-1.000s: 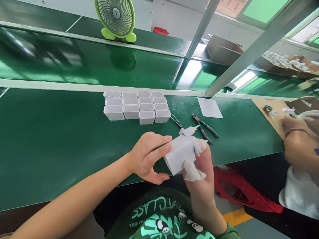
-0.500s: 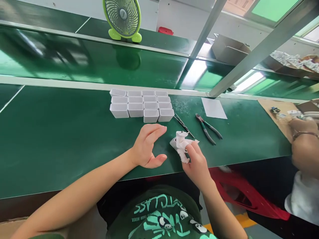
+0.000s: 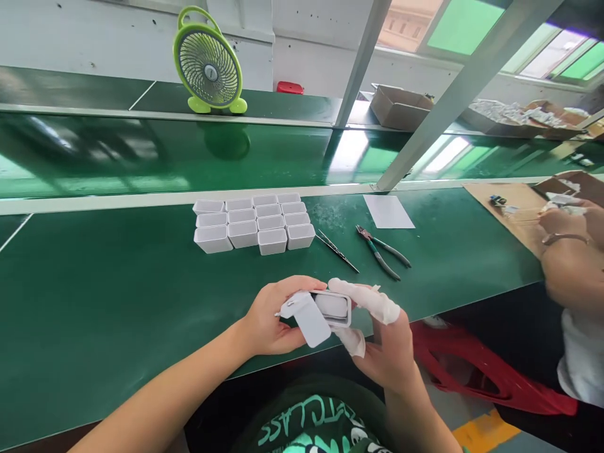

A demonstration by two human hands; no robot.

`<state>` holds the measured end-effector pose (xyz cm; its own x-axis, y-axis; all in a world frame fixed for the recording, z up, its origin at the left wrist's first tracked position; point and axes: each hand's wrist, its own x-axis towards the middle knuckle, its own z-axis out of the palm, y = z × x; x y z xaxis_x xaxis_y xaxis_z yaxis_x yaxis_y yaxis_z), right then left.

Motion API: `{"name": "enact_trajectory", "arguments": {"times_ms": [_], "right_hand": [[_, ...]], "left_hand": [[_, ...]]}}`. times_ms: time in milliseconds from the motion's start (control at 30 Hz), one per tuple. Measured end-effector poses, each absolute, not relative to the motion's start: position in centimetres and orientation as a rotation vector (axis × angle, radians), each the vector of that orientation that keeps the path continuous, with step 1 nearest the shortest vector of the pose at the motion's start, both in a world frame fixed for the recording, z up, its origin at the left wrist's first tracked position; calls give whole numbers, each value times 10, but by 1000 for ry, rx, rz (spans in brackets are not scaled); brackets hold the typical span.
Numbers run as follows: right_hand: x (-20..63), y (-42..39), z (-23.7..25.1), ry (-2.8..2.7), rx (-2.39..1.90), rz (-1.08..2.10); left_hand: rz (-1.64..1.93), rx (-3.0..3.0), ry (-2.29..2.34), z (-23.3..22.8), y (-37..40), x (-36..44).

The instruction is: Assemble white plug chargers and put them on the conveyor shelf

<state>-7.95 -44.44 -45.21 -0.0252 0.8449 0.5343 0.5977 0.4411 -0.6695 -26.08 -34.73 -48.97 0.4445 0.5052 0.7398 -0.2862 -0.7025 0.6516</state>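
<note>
Close to the table's front edge, a small white plastic case [image 3: 348,313] is held between both hands, its open end facing up toward me. Inside it sits a rounded white block [image 3: 331,306]. A flat white plate with a narrow tab [image 3: 313,324] lies at the case's left side; whether it is joined to the case I cannot tell. My left hand [image 3: 270,314] is closed around the left side. My right hand [image 3: 392,346] grips the right side, white wrapping on its thumb and a finger. Beyond the hands stand several white open-topped boxes [image 3: 243,233] in rows.
Tweezers [image 3: 337,251] and green-handled cutting pliers [image 3: 383,251] lie beyond my right hand, near a white sheet [image 3: 389,211]. A green fan [image 3: 210,66] stands on the shelf [image 3: 117,94]. At right, a co-worker's arm [image 3: 570,251] reaches over cardboard [image 3: 507,217].
My left hand was open beside the right one and has closed on the case. My right hand has turned, bringing the case between both hands with its open end showing. The camera view has shifted.
</note>
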Motion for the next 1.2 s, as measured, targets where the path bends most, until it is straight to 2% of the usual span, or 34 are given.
{"name": "enact_trajectory", "arguments": {"times_ms": [467,800,1000,1100,1200], "right_hand": [[-76,-446,-469,-1648,-1255,470],[-79,-447,-477,-1711,-1177,375],[-68,-441,-472,-1612,-1197,454],[-45,-424,-468,-1514,-1371,295],[-25,-397,-472,-1700,-1745,119]], "left_hand": [[1376,2054,12,-497,-340,-268],[1379,2033,86,-499,-342,-268],[1422,2061,153,-497,-343,-267],[1479,2126,157,-496,-342,-266],[1465,2231,152,-495,-341,-266]]}}
